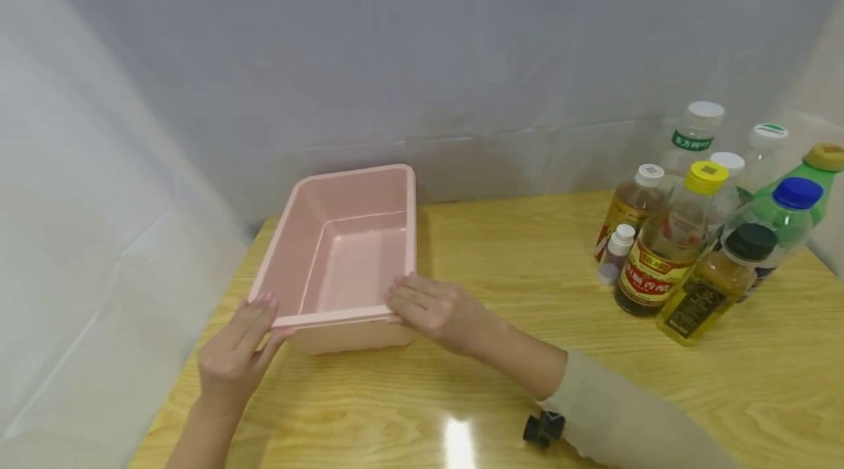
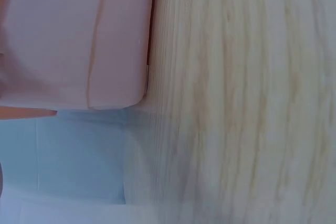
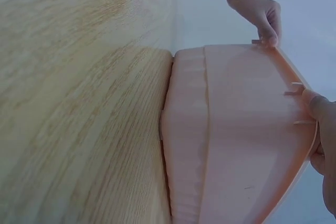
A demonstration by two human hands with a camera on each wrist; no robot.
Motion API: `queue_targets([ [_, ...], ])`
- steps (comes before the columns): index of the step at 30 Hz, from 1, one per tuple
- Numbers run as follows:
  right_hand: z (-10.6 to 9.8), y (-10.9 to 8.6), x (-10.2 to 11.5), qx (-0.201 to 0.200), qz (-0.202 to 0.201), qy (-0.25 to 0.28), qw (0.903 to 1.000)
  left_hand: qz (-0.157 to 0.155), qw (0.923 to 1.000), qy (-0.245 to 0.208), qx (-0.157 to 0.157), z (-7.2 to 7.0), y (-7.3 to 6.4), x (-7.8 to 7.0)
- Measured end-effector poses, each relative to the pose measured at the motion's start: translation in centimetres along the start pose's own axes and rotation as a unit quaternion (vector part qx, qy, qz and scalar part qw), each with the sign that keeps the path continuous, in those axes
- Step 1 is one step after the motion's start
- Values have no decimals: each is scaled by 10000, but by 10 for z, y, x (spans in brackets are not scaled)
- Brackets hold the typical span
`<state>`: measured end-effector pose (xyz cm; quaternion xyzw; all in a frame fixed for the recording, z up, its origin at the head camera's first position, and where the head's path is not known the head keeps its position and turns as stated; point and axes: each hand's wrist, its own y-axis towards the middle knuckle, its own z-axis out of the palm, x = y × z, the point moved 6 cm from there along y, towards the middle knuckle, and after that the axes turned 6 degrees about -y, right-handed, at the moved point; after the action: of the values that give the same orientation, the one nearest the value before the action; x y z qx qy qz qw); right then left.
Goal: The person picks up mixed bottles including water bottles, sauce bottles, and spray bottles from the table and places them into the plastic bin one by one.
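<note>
A pink plastic basin [image 1: 359, 264] sits at the left back of the wooden table, and nothing lies inside it. At its near left corner my left hand [image 1: 234, 352] grips the rim between thumb and fingers. My right hand [image 1: 438, 314] holds the rim at the near right corner, fingers over the edge. In the right wrist view both the left hand [image 3: 256, 11] and the right hand [image 3: 326, 140] pinch the rim of the basin [image 3: 236, 129]. The left wrist view shows the basin's side wall [image 2: 63, 40] close up, its base down on the table.
Several bottles crowd the table's right side, among them a yellow-capped sauce bottle [image 1: 649, 271], a black-capped bottle [image 1: 702, 300] and a small white-capped bottle [image 1: 616, 253]. Grey sheeting [image 1: 461, 51] hangs behind the table [image 1: 369, 410]. A black clip-like piece [image 1: 543, 429] is by the right sleeve.
</note>
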<state>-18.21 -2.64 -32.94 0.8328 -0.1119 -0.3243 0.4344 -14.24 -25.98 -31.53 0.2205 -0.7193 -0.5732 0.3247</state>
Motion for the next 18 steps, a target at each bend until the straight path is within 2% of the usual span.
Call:
queue_targets([
  [10,-11,-4,-7,-101,30,78,9999,117,9999,39,111,7,4,-5],
  [18,-19,-9,-8,-168,60,74,9998,255,9997,4,59,12,5,-12],
])
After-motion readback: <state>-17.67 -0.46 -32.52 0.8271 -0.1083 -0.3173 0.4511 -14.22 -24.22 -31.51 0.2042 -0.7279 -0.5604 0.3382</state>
